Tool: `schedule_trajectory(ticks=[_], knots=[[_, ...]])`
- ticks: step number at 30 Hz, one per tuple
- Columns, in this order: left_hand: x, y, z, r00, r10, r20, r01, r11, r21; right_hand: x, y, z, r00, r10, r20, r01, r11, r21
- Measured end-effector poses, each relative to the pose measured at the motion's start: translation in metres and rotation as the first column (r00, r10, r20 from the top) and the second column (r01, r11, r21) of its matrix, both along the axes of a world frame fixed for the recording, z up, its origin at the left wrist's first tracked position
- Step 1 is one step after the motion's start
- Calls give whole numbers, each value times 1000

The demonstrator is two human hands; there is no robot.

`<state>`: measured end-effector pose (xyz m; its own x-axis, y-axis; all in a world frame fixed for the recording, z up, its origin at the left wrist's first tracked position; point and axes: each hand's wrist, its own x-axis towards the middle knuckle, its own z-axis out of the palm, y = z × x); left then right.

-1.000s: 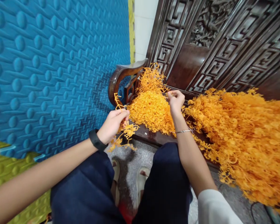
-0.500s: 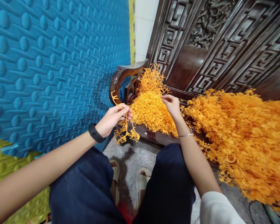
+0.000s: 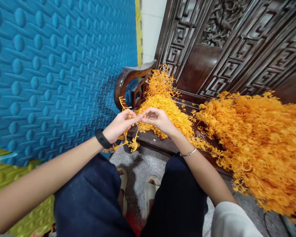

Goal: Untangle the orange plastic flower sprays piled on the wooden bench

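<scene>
Since half a second ago the right hand (image 3: 158, 119) has left the smaller heap and crossed toward the left hand (image 3: 119, 125); their fingertips now meet over the front edge of the carved wooden bench (image 3: 158, 143)

Nearest the viewer, both forearms converge above the dark-trousered knees. Left hand: wrist bearing a black band (image 3: 102, 139), fingers closed in a pinch on an orange plastic sprig (image 3: 128, 140). The sprig's long axis runs roughly vertical through that pinch, one thin stem rising above the knuckles, the bushier end hanging below, just off the bench edge. Right hand: palm turned up and leftward, fingers curled, tips touching the left fingertips at the sprig's stem; whether it has actual hold of the stem cannot be told. A thin bracelet (image 3: 188, 153) sits on that wrist.

Just beyond the grip lies the smaller heap of orange sprigs (image 3: 167, 108), banked against the bench armrest (image 3: 130, 74). Right of the grip, well apart, the large heap (image 3: 259, 141) covers the seat and spills over its front
</scene>
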<state>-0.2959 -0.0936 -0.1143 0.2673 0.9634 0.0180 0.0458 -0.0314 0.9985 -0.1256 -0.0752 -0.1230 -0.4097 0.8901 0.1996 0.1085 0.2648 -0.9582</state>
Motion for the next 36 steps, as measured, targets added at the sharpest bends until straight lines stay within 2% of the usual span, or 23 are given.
schedule_trajectory(ticks=[5, 7, 10, 13, 18, 24, 27, 29, 31, 32, 33, 36], knots=[[1, 1, -2, 981, -140, -133, 142, 990, 3, -3, -1, 1, 997, -35, -68, 33, 999, -30], [2, 2, -2, 979, -138, -149, 136, 990, -20, -4, 1, -3, 994, -84, -70, 83, 996, -22], [5, 6, -2, 989, -74, -127, 75, 997, -1, -9, 7, -9, 972, -222, -79, 224, 974, 29], [9, 12, -1, 996, 10, -89, -7, 1000, 27, -18, 12, -13, 924, -366, -114, 375, 924, 78], [18, 20, 1, 996, 91, -9, -90, 994, 67, -30, 17, -11, 812, -550, -194, 577, 805, 136], [27, 32, 6, 980, 152, 129, -162, 985, 65, -47, 22, -7, 714, -666, -216, 699, 695, 169], [28, 29, 10, 968, 193, 163, -200, 979, 26, -48, 39, -3, 674, -700, -236, 739, 648, 187], [27, 16, 13, 973, 185, 135, -187, 982, -4, -31, 56, 1, 574, -761, -301, 817, 557, 149], [23, -4, 16, 993, 75, 91, -73, 997, -33, 3, 74, 5, 370, -853, -368, 923, 382, 45], [21, -15, 17, 995, 41, 89, -37, 998, -47, 23, 81, 5, 314, -873, -373, 945, 324, 38], [19, -24, 18, 996, 14, 90, -8, 998, -59, 43, 86, 4, 286, -894, -345, 957, 286, 52], [13, -40, 20, 996, -12, 88, 20, 996, -82, 90, 88, -5, 279, -948, -151, 958, 264, 117]])
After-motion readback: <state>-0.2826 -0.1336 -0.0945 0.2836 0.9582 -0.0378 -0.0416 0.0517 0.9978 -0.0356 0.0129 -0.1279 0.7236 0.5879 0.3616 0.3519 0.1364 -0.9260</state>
